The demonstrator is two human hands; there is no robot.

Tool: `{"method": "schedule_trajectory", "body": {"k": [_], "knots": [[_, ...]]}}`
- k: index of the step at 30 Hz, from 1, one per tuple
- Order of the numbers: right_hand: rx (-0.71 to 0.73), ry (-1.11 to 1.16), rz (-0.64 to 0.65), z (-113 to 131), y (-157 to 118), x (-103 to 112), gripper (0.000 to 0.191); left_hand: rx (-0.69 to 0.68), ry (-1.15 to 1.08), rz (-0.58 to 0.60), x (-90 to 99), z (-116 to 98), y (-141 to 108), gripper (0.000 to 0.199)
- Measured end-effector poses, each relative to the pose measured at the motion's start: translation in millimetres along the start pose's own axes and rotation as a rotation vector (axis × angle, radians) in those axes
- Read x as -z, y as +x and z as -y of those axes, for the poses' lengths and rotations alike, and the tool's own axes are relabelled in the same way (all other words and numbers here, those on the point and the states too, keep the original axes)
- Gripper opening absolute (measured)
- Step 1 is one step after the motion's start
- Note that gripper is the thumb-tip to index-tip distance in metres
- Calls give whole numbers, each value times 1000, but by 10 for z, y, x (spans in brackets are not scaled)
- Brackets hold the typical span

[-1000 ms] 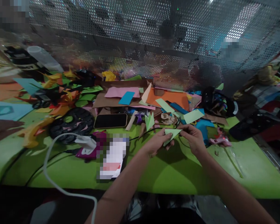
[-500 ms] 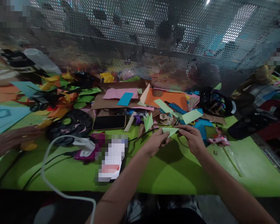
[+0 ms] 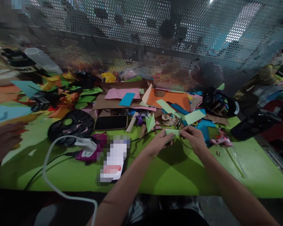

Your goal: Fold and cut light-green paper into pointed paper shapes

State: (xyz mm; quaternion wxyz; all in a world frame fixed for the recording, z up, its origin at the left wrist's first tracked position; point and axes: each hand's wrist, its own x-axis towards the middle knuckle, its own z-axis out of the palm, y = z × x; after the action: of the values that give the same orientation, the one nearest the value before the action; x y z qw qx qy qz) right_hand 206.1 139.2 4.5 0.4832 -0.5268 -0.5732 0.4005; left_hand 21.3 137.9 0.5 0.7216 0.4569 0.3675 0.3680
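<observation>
A small folded pale green paper (image 3: 171,131) is held above the green table (image 3: 174,175). My left hand (image 3: 160,142) is closed on its left side, with the fingers partly hidden beneath it. The fingertips of my right hand (image 3: 191,136) pinch the paper's right end. Just left of my hands stands a pleated light green paper piece (image 3: 150,122). Behind them lie loose pale green strips (image 3: 194,116) and an orange sheet (image 3: 169,99).
At the left edge another person's hand (image 3: 6,141) holds orange paper. A black phone (image 3: 110,122), a lit phone (image 3: 114,160), a purple power strip (image 3: 91,150) with a white cable and a black round tray (image 3: 70,127) lie on the left.
The folded green paper has tilted slightly between my hands, which have hardly moved. The other person's hand at the left has shifted left, and more orange paper shows in it.
</observation>
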Motion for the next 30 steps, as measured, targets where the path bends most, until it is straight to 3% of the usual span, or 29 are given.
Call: {"method": "schedule_trajectory", "body": {"k": [4,8,15,20,24,30], "knots": [[27,-81,-41,18,-26,-5,28,-9,69,23,19,45,32,40],[39,-103,-28,45,-39,-6,27,-13,-21,45,32,58,60,42],[78,77,46,30,-9,18,28,61,-261,54,52,-25,32,39],[65,121,13,21,-8,9,14,94,-310,102,45,-57,8,35],[78,73,22,49,-14,21,14,105,-328,95,41,-70,-2,35],[211,-54,91,79,-9,51,13,112,-346,84,59,-76,-13,43]]}}
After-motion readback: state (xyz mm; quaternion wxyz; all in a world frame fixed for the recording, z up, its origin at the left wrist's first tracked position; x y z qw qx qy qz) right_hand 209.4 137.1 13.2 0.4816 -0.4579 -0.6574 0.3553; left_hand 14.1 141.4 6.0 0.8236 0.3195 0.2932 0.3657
